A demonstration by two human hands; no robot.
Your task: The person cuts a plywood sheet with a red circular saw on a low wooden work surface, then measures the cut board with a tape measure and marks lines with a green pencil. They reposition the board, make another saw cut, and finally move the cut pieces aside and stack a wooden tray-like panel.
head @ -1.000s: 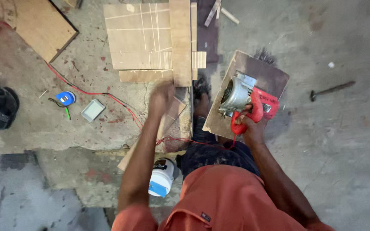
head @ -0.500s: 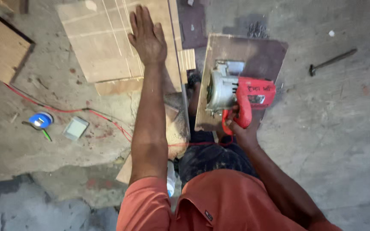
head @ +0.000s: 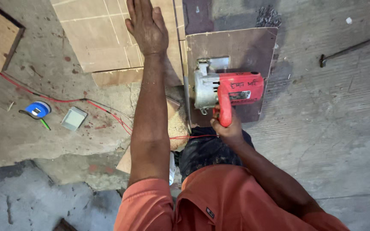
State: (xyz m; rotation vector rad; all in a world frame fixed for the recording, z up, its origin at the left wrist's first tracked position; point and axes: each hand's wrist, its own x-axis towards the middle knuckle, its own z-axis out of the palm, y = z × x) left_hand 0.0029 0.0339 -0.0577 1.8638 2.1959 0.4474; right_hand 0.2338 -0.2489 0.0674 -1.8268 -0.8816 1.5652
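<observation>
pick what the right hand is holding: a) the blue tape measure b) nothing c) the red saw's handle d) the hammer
c, the right hand grips the handle of the red saw sitting on the dark board; the hammer and the tape measure lie untouched on the floor.

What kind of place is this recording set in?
Probably a rough carpentry or building site floor: a red power saw on a wooden board, a hammer and a tape measure lying on bare concrete.
</observation>
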